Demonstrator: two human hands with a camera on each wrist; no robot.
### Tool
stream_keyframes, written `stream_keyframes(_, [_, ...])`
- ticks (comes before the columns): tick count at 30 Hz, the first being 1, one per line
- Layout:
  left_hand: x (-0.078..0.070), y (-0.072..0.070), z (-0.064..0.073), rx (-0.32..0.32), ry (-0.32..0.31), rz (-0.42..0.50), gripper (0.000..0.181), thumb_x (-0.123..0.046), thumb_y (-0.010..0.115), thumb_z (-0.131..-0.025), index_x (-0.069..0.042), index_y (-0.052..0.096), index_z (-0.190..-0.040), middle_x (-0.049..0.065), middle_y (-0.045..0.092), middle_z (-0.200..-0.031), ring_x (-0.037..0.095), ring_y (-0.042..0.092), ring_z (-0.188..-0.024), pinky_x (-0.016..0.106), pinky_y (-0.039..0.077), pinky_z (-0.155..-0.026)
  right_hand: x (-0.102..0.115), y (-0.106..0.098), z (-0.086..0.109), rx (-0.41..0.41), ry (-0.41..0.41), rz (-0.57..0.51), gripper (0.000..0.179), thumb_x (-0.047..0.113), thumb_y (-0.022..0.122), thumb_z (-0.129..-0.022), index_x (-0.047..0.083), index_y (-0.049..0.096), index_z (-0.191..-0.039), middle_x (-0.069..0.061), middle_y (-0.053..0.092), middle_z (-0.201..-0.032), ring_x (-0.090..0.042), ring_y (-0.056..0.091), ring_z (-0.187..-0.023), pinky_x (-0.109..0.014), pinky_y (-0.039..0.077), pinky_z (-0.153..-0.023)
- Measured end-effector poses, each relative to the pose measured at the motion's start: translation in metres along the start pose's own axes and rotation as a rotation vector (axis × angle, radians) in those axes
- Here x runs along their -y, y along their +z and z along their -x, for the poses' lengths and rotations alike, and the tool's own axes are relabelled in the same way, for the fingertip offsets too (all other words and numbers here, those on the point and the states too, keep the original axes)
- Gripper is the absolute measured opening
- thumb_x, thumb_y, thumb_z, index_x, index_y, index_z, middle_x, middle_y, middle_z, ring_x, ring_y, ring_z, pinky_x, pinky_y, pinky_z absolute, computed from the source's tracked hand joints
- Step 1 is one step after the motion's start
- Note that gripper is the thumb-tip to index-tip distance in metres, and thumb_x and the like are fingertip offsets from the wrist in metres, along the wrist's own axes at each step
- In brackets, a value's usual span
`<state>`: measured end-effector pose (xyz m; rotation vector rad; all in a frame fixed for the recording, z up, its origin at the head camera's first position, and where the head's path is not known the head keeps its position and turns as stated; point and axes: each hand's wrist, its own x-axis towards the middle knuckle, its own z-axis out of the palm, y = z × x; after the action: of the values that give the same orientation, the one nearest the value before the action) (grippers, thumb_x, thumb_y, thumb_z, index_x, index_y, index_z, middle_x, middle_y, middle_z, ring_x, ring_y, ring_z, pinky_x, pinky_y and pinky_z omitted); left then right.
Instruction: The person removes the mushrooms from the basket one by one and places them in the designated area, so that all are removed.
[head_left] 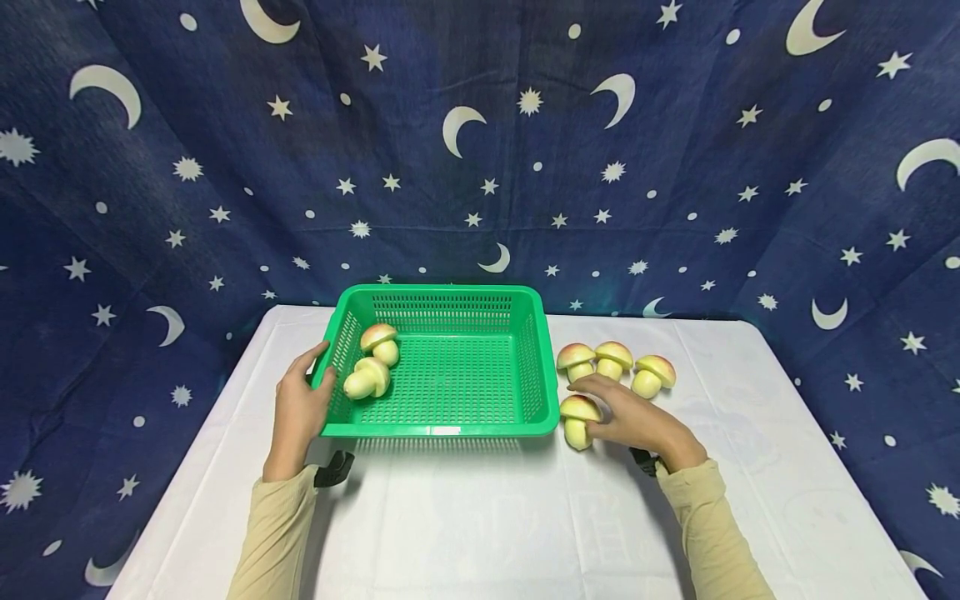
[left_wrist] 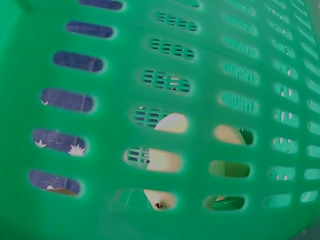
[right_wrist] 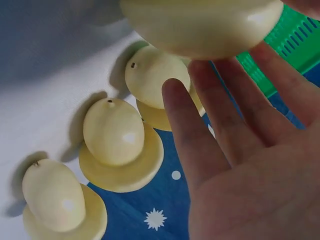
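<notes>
Mushroom (head_left: 577, 432) pinched in R hand (head_left: 628, 413) (thumb vs. fingers), cap approx. 12 o'clock, stem 6, just outside green basket (head_left: 435, 431) by its 4 o'clock corner; basket's middle lies at 9–10 o'clock from that grip, long axis 9-to-3. Loose trio of mushrooms (head_left: 613, 355) sits on white table (head_left: 450, 525) approx. 12 o'clock of R hand, much nearer it than L hand (head_left: 298, 408), which touches basket's 9 o'clock wall w/ fingers spread, two other mushrooms (head_left: 362, 383) inside at that end.

- Left hand (head_left: 294, 408) stood near the worktop's left edge (head_left: 240, 425), thumb (head_left: 324, 390) spread from fingers (head_left: 303, 363).
- Right hand (head_left: 632, 418) angled inward, its thumb and fingers apart.
</notes>
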<state>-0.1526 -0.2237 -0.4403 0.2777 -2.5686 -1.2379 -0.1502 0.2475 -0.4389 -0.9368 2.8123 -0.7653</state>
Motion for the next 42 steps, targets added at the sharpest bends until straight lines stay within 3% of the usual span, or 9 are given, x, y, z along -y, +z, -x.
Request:
stream_keyframes(10, [0.0,0.0,0.001,-0.004,-0.001,-0.006,0.046,-0.012,0.054,-0.1,-0.012,0.051,-0.146,0.019,0.05,-0.146,0.041,0.065,-0.108,0.052,0.053,-0.081,0.005,-0.01,-0.005,-0.006,0.036,-0.028,0.051,0.006,0.069,-0.083,0.0,0.056,-0.133,-0.012,0.06,-0.13,-0.03,0.054,-0.125,-0.05,0.042,-0.105])
stream_keyframes(18, [-0.001,0.0,0.001,-0.006,-0.016,-0.012,0.047,-0.012,0.054,-0.1,-0.012,0.051,-0.146,0.019,0.049,-0.147,0.044,0.062,-0.112,0.055,0.051,-0.085,0.011,-0.017,-0.012,-0.052,-0.043,-0.019,0.047,0.006,0.069,-0.085,0.005,0.058,-0.131,-0.011,0.06,-0.134,-0.027,0.053,-0.128,-0.046,0.041,-0.106])
stream_keyframes(26, [-0.001,0.0,0.002,-0.005,-0.016,-0.002,0.046,-0.012,0.054,-0.1,-0.012,0.051,-0.146,0.019,0.05,-0.147,0.042,0.063,-0.111,0.053,0.051,-0.085,0.018,-0.026,-0.019,-0.068,-0.051,-0.085,0.046,0.006,0.072,-0.085,0.013,0.06,-0.129,-0.001,0.058,-0.134,-0.02,0.051,-0.127,-0.038,0.038,-0.107])
stream_keyframes(30, [-0.001,0.0,0.002,-0.004,-0.017,-0.001,0.046,-0.012,0.054,-0.1,-0.012,0.051,-0.146,0.019,0.049,-0.147,0.043,0.063,-0.111,0.053,0.051,-0.085,0.022,-0.03,-0.023,-0.085,-0.06,-0.065,0.043,0.005,0.068,-0.087,0.015,0.06,-0.128,0.0,0.058,-0.132,-0.021,0.052,-0.125,-0.039,0.039,-0.106])
stream_keyframes(42, [-0.001,-0.001,0.0,-0.001,-0.011,0.008,0.046,-0.012,0.054,-0.1,-0.012,0.051,-0.146,0.019,0.049,-0.146,0.042,0.063,-0.111,0.053,0.052,-0.084,0.039,-0.037,-0.037,-0.098,-0.004,-0.063,0.041,0.014,0.064,-0.092,0.012,0.058,-0.133,-0.001,0.057,-0.133,-0.02,0.056,-0.123,-0.045,0.044,-0.103])
